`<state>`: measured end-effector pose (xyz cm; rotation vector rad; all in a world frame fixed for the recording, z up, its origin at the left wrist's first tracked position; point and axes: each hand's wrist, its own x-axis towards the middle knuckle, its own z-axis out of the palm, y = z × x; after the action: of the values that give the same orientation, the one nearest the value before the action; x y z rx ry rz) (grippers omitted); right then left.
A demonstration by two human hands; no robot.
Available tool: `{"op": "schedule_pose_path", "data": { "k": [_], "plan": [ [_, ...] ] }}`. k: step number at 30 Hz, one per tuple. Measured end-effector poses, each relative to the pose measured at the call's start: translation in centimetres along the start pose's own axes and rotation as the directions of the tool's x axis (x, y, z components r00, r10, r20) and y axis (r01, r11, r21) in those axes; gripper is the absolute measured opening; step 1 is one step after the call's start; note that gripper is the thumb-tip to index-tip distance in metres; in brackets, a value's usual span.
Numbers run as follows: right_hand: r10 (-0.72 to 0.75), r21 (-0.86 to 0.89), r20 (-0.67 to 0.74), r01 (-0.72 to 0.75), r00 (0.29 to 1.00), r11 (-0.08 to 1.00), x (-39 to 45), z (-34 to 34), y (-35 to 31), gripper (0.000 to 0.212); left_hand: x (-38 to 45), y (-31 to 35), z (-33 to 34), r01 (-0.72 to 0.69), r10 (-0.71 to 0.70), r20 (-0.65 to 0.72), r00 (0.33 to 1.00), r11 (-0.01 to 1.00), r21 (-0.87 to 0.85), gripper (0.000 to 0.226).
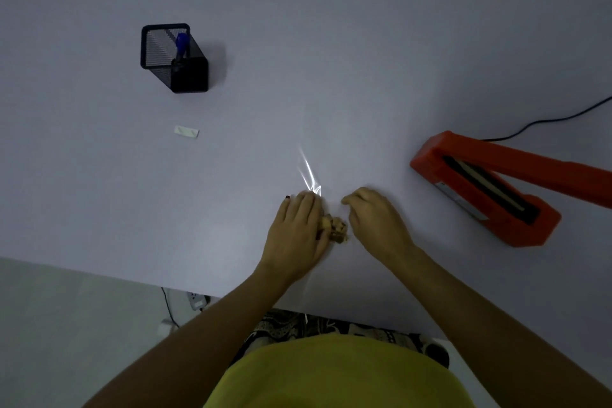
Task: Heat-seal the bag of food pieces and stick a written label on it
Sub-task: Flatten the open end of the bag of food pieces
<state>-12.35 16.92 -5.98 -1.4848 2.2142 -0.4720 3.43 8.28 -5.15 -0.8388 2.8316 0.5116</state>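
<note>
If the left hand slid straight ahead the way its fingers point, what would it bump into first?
First the clear plastic bag, whose crinkled film lies right ahead of the left hand. Beyond that, the white table looks free as far as the picture shows; the pen holder sits well off to the left.

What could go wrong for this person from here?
The clear bag is thin and hard to see; with both hands pressing on it, food pieces might spill out. The sealer stands open to the right, so a hand could touch its hot strip. The small label lies loose and could get mislaid.
</note>
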Motion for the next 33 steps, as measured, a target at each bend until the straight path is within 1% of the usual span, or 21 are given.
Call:
{"op": "schedule_pose_path", "data": {
  "k": [2, 4, 9, 12, 16, 19, 21, 23, 26, 29, 31, 33],
  "plan": [
    [-0.045, -0.026, 0.037, 0.046, 0.998, 0.999, 0.1, 0.3, -0.9, 0.026, 0.2, 0.0, -0.1, 0.002, -0.002, -0.001, 1.0, 1.0, -0.001, 0.054],
    [-0.072, -0.04, 0.042, 0.074, 0.997, 0.996, 0.5, 0.5, -1.4, 0.023, 0.2, 0.1, 0.0, 0.001, -0.001, -0.005, 1.0, 1.0, -0.005, 0.052],
    [-0.051, -0.058, -0.024, 0.05, 0.998, 0.997, 3.3, 0.3, -1.2, 0.041, 0.3, 0.5, -0.1, 0.003, -0.003, -0.015, 1.0, 1.0, 0.003, 0.049],
    [-0.051, -0.08, -0.06, 0.046, 0.997, 0.996, 6.3, -0.5, -1.3, 0.041, 0.3, 0.7, -0.2, 0.014, -0.014, -0.006, 1.0, 1.0, 0.009, 0.049],
    [-0.009, -0.087, -0.112, 0.0, 0.994, 0.996, 10.8, -1.5, -0.7, 0.039, 0.3, 0.6, -0.1, 0.025, -0.025, -0.003, 1.0, 1.0, -0.001, 0.052],
    [0.065, -0.075, -0.128, -0.075, 0.99, 0.994, 13.6, -2.3, -0.2, 0.042, 0.3, 0.5, -0.3, 0.022, -0.022, 0.016, 1.0, 1.0, 0.005, 0.055],
    [0.099, -0.053, -0.109, -0.105, 0.989, 0.993, 14.0, -2.6, -0.2, 0.042, 0.2, 0.5, -0.4, 0.029, -0.029, 0.022, 0.999, 1.0, 0.004, 0.055],
    [0.099, -0.013, -0.075, -0.101, 0.992, 0.995, 12.8, -2.7, -0.8, 0.038, 0.2, 0.5, -0.5, 0.037, -0.037, 0.021, 0.999, 0.999, -0.004, 0.054],
    [0.036, 0.107, 0.035, -0.039, 0.999, 0.993, 9.7, -1.8, -3.0, 0.029, 0.3, 0.6, -0.4, 0.042, -0.041, 0.025, 0.999, 0.999, -0.023, 0.053],
    [-0.018, 0.122, 0.158, -0.002, 0.987, 0.992, 8.9, -0.3, -4.7, 0.032, 0.4, 0.6, -0.1, 0.043, -0.042, 0.04, 0.998, 0.999, -0.025, 0.055],
    [-0.01, 0.115, 0.165, -0.009, 0.986, 0.993, 9.8, 0.4, -4.9, 0.034, 0.4, 0.5, 0.0, 0.045, -0.045, 0.052, 0.998, 0.999, -0.008, 0.056],
    [0.009, 0.098, 0.11, -0.02, 0.994, 0.995, 11.4, 0.4, -4.7, 0.034, 0.4, 0.4, 0.0, 0.048, -0.047, 0.05, 0.998, 0.999, -0.004, 0.057]
  ]
}}
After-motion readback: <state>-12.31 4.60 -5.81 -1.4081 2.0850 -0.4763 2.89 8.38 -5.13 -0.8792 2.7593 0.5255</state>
